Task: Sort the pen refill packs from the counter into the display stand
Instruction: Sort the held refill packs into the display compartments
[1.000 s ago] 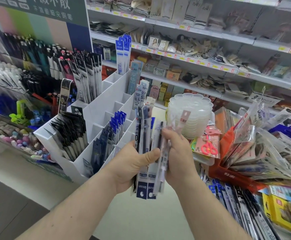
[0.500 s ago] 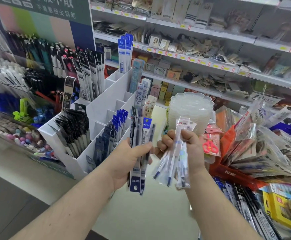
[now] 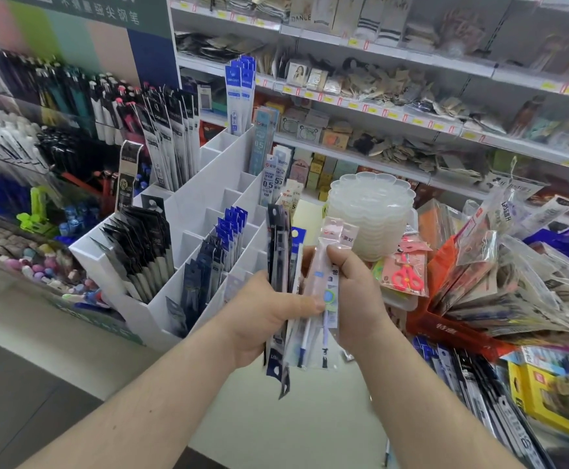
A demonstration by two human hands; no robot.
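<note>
Up close in the head view, both hands meet just in front of the stand [image 3: 208,211], the white tiered rack of compartments. The left hand [image 3: 262,316] grips a fan of dark packs [image 3: 278,252], thumb pressed across their front. The right hand [image 3: 354,296] pinches clear packs [image 3: 323,292] against that bundle, thumb on top and fingers curled behind. More packs lie on the counter [image 3: 479,394], right of the stand and low in the frame. These sleeves look light, thin and slick, and probably bend easily, so a stack can slide apart. Holding one near its stiffer header card, or mid-length with thumb and fingers on opposite faces, seems safest for dropping it upright into a compartment.
</note>
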